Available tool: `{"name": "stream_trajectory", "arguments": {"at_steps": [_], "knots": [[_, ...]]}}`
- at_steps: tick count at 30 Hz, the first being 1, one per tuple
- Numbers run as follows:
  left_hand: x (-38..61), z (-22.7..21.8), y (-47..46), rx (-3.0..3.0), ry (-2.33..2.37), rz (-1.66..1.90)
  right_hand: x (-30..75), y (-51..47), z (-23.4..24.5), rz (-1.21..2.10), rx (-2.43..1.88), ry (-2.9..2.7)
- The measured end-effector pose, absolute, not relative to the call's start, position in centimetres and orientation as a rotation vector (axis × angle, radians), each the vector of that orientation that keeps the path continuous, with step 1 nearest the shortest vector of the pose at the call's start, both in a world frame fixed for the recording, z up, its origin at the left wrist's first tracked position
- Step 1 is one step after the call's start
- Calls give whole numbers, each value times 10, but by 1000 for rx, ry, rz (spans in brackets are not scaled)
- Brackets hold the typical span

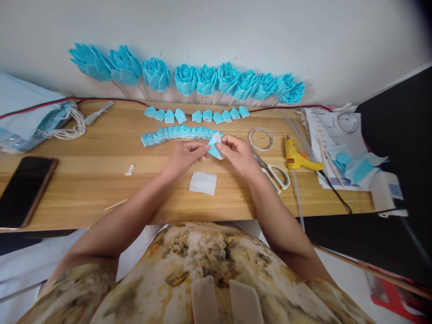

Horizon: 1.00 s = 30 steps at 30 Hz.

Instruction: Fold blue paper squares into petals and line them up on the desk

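Observation:
Between my two hands is a small folded piece of blue and white material (213,145), paper or thin cloth. My left hand (189,155) pinches its left edge, and my right hand (238,153) pinches its right edge. Just below, a flat whitish square (202,183) lies on the table. Behind my hands runs a row of overlapping folded blue petals (178,133). Farther back sit several separate blue petals (197,116). Close to my right hand are a roll of tape (261,139) and scissors (273,173) with pale handles.
Blue flowers on sticks (185,80) lean along the wall. On the right lie a yellow glue gun (299,157), papers (332,135) and blue scraps (359,168). On the left are a phone (27,191), a white cord (70,123) and plastic bags (30,121).

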<state>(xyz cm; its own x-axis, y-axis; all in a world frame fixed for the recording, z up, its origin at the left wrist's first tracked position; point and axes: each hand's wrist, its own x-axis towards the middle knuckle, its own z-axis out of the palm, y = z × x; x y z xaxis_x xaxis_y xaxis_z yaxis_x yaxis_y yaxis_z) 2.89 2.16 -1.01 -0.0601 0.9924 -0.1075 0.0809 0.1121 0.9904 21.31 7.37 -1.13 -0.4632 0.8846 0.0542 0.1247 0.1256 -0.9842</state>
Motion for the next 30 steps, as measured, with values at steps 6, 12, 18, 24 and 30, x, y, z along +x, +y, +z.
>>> {"name": "stream_trajectory", "arguments": {"at_steps": [6,12,18,24,30], "knots": [[29,-10,23,1100,1382,1226,215,75,-11,1339,-961,-1656],[27,-13,26,970,1308,1302,220,72,-1,979,-802,-2016],[28,-11,26,827,1202,1327,214,72,-7,564,-623,-2311],[30,-12,25,904,1207,1309,211,72,-16,541,-744,-2127],[30,-12,24,928,1228,1269,210,72,-15,904,-846,-1925]]}}
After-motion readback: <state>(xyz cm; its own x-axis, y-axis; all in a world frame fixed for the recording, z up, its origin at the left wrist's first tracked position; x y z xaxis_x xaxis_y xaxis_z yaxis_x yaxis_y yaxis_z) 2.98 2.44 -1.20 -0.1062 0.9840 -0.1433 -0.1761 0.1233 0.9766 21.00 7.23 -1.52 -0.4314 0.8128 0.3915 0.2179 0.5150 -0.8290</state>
